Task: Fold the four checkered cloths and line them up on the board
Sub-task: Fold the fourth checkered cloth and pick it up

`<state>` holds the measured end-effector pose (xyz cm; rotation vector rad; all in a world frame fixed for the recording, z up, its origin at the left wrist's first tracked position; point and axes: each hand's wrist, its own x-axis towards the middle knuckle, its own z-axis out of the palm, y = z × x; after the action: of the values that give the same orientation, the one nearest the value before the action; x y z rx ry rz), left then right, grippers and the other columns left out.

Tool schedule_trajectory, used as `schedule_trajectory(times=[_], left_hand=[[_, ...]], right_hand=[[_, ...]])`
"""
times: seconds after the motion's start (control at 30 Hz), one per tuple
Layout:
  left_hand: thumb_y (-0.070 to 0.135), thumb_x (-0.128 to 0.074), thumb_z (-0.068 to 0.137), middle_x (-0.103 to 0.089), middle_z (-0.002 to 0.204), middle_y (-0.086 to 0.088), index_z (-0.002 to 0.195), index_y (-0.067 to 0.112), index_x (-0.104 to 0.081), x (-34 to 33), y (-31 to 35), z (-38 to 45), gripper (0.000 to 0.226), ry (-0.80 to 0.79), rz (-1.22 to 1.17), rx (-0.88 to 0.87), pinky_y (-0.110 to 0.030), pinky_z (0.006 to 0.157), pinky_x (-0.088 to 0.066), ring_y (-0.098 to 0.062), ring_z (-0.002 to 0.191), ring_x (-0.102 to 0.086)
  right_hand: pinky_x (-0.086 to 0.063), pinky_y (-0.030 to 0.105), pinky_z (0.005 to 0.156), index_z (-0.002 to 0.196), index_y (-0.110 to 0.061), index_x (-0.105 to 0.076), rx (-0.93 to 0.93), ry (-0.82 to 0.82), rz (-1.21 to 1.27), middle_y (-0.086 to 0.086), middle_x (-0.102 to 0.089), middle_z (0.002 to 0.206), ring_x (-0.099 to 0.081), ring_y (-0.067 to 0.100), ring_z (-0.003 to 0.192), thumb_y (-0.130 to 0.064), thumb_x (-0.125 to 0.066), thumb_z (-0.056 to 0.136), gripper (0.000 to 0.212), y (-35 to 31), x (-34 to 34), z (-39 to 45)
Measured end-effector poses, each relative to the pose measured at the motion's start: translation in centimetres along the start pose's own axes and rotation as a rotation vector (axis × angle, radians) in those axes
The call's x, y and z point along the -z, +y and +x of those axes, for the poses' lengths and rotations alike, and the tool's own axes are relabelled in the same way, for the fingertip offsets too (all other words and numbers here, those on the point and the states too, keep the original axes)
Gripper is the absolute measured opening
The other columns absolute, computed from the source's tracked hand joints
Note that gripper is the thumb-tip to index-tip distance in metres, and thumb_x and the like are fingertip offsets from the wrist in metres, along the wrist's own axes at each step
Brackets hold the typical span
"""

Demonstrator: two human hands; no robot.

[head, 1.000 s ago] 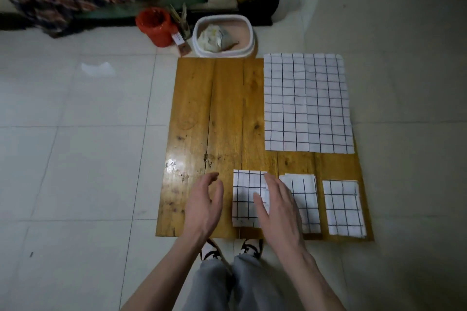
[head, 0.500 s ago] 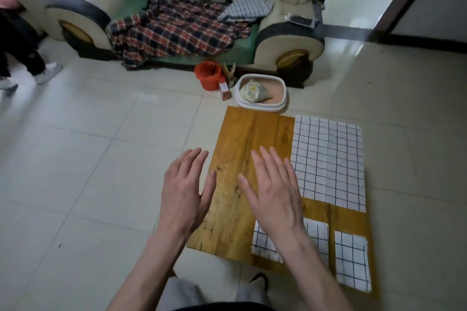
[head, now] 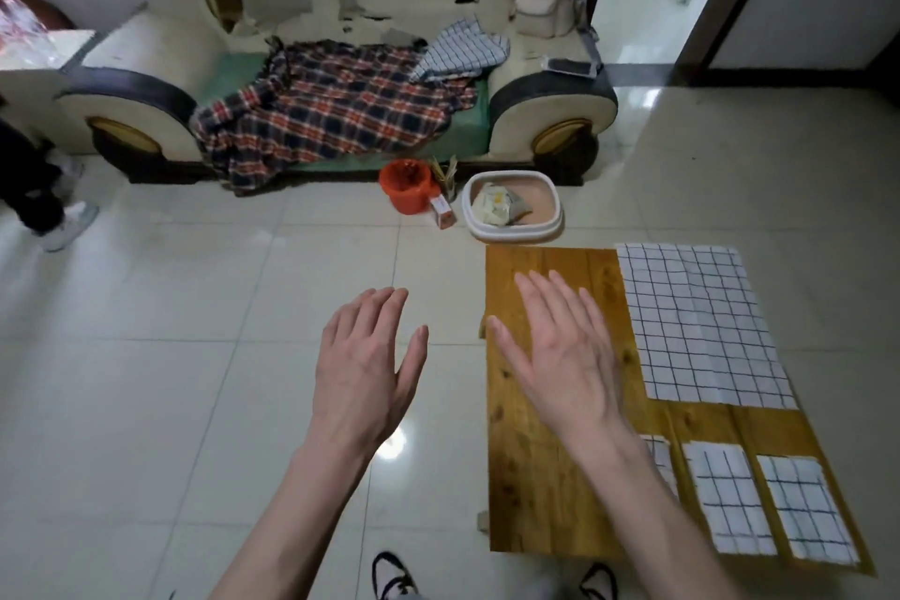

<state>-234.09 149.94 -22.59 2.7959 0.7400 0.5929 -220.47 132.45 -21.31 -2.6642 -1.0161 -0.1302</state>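
Both hands empty, fingers straight and spread, palms down. Left hand (head: 367, 370) hovers over floor tiles (head: 146, 380) left of the board (head: 531, 477); right hand (head: 560, 356) over the board's bare left-middle part, touching nothing as far as I can tell.

Cloths: three folded ones in a row along the near edge. Leftmost (head: 660, 458) mostly hidden behind the right forearm, middle (head: 728, 497) and right one (head: 806, 509) clear, small gaps btw them. Fourth cloth (head: 701, 326) lies flat and unfolded at far right of board, its right edge hanging just past the board.

Handling, my guess: thin, soft, light fabric w/ black grid on white, limp, creases visible. Best pinched at two corners of one edge and folded over, then smoothed flat. Board is varnished wood planks, prob a bit slick, so the cloth may slide.
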Motion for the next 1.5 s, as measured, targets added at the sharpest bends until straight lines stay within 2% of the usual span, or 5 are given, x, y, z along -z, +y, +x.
schedule_trajectory(times=[0.23, 0.53, 0.8, 1.3, 1.5], left_hand=[[0.044, -0.046, 0.105, -0.065, 0.139, -0.007, 0.141, 0.011, -0.061, 2.1, -7.0, 4.6, 0.051, 0.000, -0.024, -0.084, -0.045, 0.110, -0.044, -0.029, 0.133, -0.055], [0.044, -0.046, 0.105, -0.064, 0.139, -0.006, 0.139, 0.011, -0.062, 0.8, -10.3, 10.8, 0.050, -0.013, -0.070, -0.159, -0.045, 0.110, -0.044, -0.028, 0.133, -0.055], [0.047, -0.045, 0.106, -0.063, 0.141, -0.005, 0.141, 0.013, -0.061, -3.3, -10.7, 21.8, 0.051, -0.059, -0.049, -0.263, -0.041, 0.109, -0.043, -0.026, 0.131, -0.055], [0.049, -0.041, 0.108, -0.062, 0.144, -0.003, 0.142, 0.016, -0.061, -11.0, -7.1, 42.9, 0.051, -0.147, -0.133, -0.410, -0.042, 0.118, -0.040, -0.020, 0.139, -0.050], [0.050, -0.042, 0.108, -0.062, 0.143, -0.003, 0.140, 0.017, -0.062, -14.9, -6.5, 50.4, 0.051, -0.188, -0.156, -0.483, -0.045, 0.114, -0.044, -0.023, 0.136, -0.053]], right_hand=[[-0.021, 0.045, 0.128, 0.157, -0.017, -0.041, -0.098, 0.027, 0.010, 0.004, -0.045, 0.161, -0.033, 0.022, 0.154, -0.062, -0.028, 0.106, 0.070, -7.0, -0.7, 4.0], [-0.018, 0.041, 0.128, 0.156, -0.018, -0.041, -0.127, 0.070, -0.014, 0.003, -0.046, 0.160, -0.035, 0.020, 0.152, -0.061, -0.031, 0.107, 0.066, -9.4, -2.4, 8.8], [-0.015, 0.040, 0.128, 0.160, -0.021, -0.035, -0.227, 0.066, -0.004, 0.004, -0.039, 0.165, -0.029, 0.020, 0.155, -0.065, -0.022, 0.106, 0.070, -7.1, -5.1, 17.6], [-0.025, 0.044, 0.125, 0.153, -0.018, -0.047, -0.440, 0.125, 0.025, 0.005, -0.051, 0.157, -0.042, 0.023, 0.149, -0.060, -0.028, 0.106, 0.066, -0.6, -7.0, 34.8], [-0.027, 0.042, 0.121, 0.150, -0.017, -0.052, -0.533, 0.152, -0.012, 0.006, -0.055, 0.153, -0.046, 0.025, 0.145, -0.060, -0.028, 0.103, 0.068, 2.4, -7.9, 40.9]])
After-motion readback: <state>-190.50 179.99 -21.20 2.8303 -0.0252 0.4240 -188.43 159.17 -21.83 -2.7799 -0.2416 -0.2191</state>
